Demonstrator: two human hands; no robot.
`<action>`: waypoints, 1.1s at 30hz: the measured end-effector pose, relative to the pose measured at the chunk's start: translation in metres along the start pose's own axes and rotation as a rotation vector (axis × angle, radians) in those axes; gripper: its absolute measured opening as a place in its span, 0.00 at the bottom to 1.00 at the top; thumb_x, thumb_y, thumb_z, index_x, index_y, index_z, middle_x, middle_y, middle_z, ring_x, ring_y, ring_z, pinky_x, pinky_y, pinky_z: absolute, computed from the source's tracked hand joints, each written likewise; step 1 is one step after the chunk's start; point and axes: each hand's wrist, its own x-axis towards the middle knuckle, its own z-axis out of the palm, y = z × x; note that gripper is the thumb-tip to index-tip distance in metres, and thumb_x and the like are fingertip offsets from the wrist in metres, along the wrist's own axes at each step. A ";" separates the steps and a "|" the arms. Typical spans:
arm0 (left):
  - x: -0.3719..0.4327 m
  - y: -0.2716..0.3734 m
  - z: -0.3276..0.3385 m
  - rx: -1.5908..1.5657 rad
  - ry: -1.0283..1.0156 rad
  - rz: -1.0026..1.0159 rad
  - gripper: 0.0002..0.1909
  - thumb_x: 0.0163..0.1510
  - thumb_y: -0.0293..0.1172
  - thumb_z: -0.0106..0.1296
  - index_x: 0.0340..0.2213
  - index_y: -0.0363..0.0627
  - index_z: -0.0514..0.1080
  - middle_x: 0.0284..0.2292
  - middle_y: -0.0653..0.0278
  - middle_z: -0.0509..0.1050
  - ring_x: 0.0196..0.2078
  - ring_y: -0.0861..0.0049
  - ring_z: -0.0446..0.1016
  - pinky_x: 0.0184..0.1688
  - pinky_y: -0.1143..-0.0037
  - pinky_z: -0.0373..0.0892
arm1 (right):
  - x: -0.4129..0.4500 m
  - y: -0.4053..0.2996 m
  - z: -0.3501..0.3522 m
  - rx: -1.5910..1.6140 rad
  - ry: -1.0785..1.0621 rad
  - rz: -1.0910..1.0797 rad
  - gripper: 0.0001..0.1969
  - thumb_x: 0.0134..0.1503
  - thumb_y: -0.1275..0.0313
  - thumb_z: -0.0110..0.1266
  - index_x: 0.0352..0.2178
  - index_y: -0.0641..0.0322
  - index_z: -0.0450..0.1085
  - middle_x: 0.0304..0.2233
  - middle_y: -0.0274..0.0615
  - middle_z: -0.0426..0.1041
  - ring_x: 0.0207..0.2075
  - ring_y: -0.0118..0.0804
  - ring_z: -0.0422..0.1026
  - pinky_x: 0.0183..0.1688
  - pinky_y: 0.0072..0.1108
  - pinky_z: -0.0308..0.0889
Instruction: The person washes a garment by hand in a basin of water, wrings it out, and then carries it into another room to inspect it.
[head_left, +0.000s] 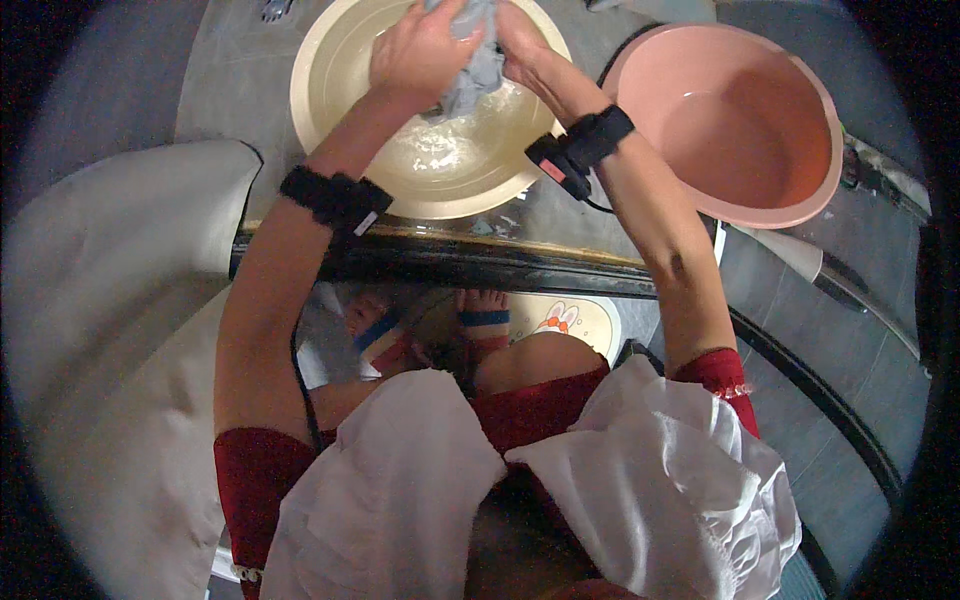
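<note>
A wet, crumpled light-grey cloth (478, 79) is bunched between my two hands over a cream plastic basin (304, 97). My left hand (424, 56) grips it from the left, the back of the hand facing up. On the other side, my right hand (520, 41) holds the cloth near the top edge of the view, its fingers partly cut off or hidden. The cloth's lower end hangs down close to the water (442, 154), which glints and ripples in the basin. Whether it touches the water I cannot tell.
A pink plastic basin (716, 161) stands at right, beside my right forearm. The grey surface (225, 97) under the cream basin ends in a dark ledge (465, 268) nearer me. Below are my feet in striped sandals (484, 319) and a rabbit-printed mat (581, 319).
</note>
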 end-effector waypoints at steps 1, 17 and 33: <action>-0.002 -0.008 -0.003 0.022 -0.038 -0.127 0.28 0.43 0.37 0.50 0.46 0.45 0.59 0.41 0.48 0.66 0.41 0.54 0.65 0.42 0.65 0.63 | -0.003 -0.015 -0.003 -0.779 0.023 -0.052 0.21 0.54 0.60 0.34 0.28 0.72 0.66 0.25 0.45 0.70 0.25 0.40 0.65 0.31 0.33 0.61; 0.015 -0.038 -0.029 -0.238 -0.945 0.108 0.21 0.41 0.34 0.55 0.39 0.46 0.65 0.29 0.58 0.72 0.31 0.77 0.70 0.35 0.76 0.65 | 0.006 -0.030 -0.018 -0.068 0.238 -0.413 0.06 0.49 0.77 0.39 0.21 0.67 0.62 0.15 0.44 0.61 0.12 0.37 0.55 0.17 0.29 0.54; 0.003 -0.047 -0.026 -0.360 -0.598 -0.104 0.34 0.35 0.31 0.59 0.46 0.37 0.60 0.43 0.57 0.66 0.47 0.70 0.63 0.49 0.75 0.57 | -0.120 -0.147 -0.050 0.312 -0.511 -0.185 0.11 0.43 0.83 0.48 0.31 0.65 0.63 0.26 0.37 0.66 0.30 0.26 0.67 0.29 0.16 0.65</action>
